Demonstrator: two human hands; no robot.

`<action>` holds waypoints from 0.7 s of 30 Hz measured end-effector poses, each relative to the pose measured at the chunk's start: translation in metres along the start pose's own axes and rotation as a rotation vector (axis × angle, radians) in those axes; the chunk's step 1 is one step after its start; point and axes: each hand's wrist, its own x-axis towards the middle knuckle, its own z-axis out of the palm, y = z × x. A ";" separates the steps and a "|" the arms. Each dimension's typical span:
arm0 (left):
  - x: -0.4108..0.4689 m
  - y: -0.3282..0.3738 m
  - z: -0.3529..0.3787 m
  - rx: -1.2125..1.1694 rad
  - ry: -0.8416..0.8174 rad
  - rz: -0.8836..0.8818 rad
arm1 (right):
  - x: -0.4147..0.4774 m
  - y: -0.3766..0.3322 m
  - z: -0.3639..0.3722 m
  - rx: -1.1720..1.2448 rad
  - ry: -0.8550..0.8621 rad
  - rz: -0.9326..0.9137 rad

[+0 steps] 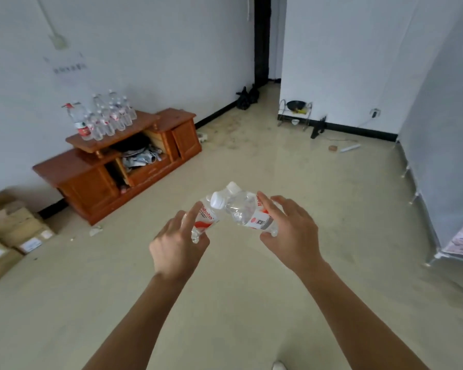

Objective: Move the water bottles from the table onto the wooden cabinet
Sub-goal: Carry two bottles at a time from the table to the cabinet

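Hands are held out over the floor (251, 303), apart from each other, each closed round one small water bottle: two bottles carried, one per hand. The left hand (177, 247) grips the left bottle (207, 218) low on its body, with the thumb under and the forefinger laid along the red-and-white label. Its long axis tilts up and to the right, and its white cap points away from the person. The right hand (292, 231) pinches the right bottle (251, 216) between forefinger on top and thumb below, the other fingers spread loosely. That bottle's axis tilts up and to the left, cap also pointing away. The two caps lie just beside each other, so the bottles lean together into a peak.

At the far left, several boxes (11, 236) sit on the floor against the wall. Next comes the cabinet (91, 182), well apart from the hands. On its raised top stands one big bottle (79, 124) with a red label, and just to its right a tight cluster of small bottles (112, 118), all upright with caps up. They overlap too much to count exactly, though they number more than ten. Below them an open compartment holds a jumble of papers (142, 156).

Further right, two black bags (247, 98) lie by the doorway, then a wire rack (296, 110) holding a dark pan. A grey wardrobe (439, 129) fills the right edge.
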 end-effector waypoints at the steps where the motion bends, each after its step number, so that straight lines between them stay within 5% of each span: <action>1: 0.024 -0.006 0.011 0.025 0.005 -0.017 | 0.028 0.007 0.016 0.019 -0.022 -0.017; 8: 0.117 -0.055 0.047 0.161 0.054 -0.124 | 0.161 0.021 0.095 0.095 -0.083 -0.144; 21: 0.254 -0.280 0.130 0.218 0.116 -0.363 | 0.364 -0.075 0.332 0.133 -0.232 -0.381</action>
